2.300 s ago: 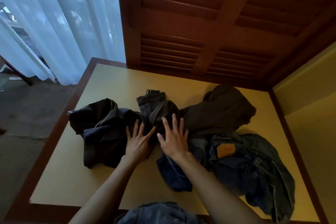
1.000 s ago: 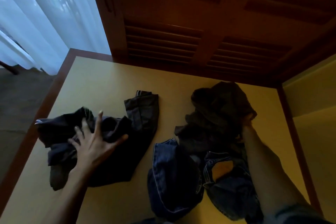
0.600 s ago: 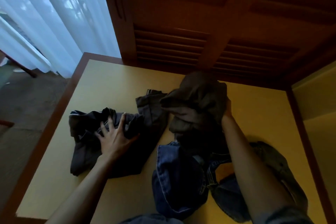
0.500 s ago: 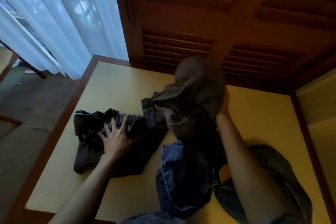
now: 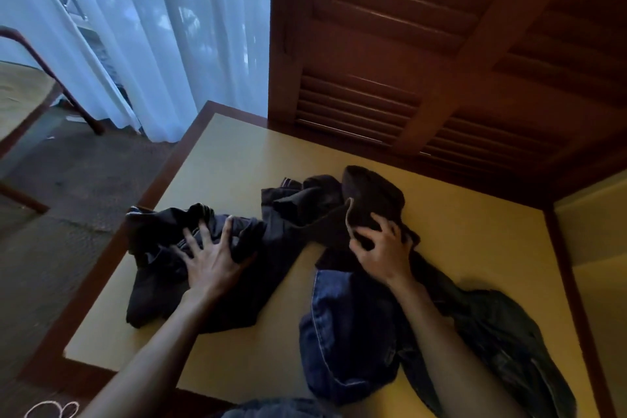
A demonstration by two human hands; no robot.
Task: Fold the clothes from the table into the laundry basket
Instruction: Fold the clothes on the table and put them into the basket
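A crumpled dark navy garment (image 5: 163,258) lies at the left of the yellow table (image 5: 234,159). My left hand (image 5: 212,260) rests flat on it with fingers spread. A dark brown garment (image 5: 369,200) sits bunched near the table's middle, touching the navy one. My right hand (image 5: 381,248) has its fingers curled into the brown cloth's near edge. Blue jeans (image 5: 349,329) lie heaped under my right forearm, and a dark greenish denim piece (image 5: 502,326) trails to the right. No laundry basket is in view.
A louvred wooden door (image 5: 424,54) stands against the table's far edge. White curtains (image 5: 163,30) hang at the left above a dark floor (image 5: 68,187). A yellow wall or cabinet side (image 5: 597,248) borders the table on the right. A chair frame (image 5: 40,64) stands far left.
My right hand took the brown garment from the right pile, lifted it high and brought it down near the table's middle. My left hand stayed on the navy garment.
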